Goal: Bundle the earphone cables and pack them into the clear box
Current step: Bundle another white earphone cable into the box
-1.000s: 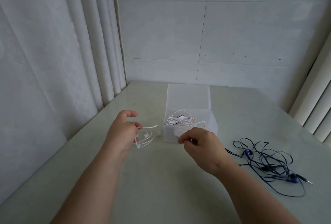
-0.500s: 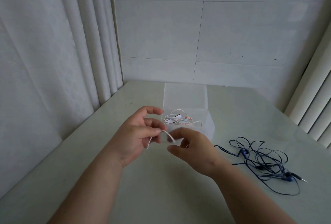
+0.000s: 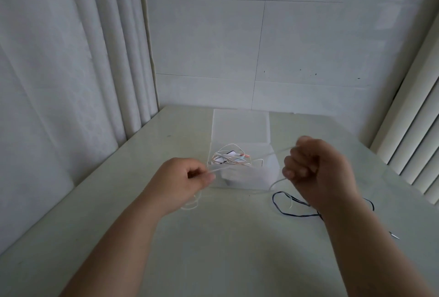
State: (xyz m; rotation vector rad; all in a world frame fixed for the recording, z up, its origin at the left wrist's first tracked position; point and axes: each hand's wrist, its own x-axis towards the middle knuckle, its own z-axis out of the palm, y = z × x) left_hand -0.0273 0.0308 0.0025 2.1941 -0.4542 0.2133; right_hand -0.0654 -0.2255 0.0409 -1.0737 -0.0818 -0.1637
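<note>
A white earphone cable (image 3: pixel 273 183) stretches between both hands in front of the clear box (image 3: pixel 251 177). My left hand (image 3: pixel 183 182) pinches one part of it, and a loop of it hangs below that hand. My right hand (image 3: pixel 318 170), raised and fisted to the right of the box, grips another part, and the cable trails down from it. The box stands open with its lid (image 3: pixel 241 125) tipped back and holds a tangle of white and orange earphone cables (image 3: pixel 231 157). A dark blue earphone cable (image 3: pixel 285 204) lies on the table, partly hidden under my right forearm.
The pale table (image 3: pixel 213 249) meets a tiled wall at the back. White curtains (image 3: pixel 71 70) hang along its left edge, and vertical blinds (image 3: pixel 418 142) stand at the right. The blue cable's plug (image 3: pixel 394 235) lies near the right edge.
My hands were close together over a small loop of white cable; they have pulled apart, the right hand moving up and to the right, drawing the cable out between them.
</note>
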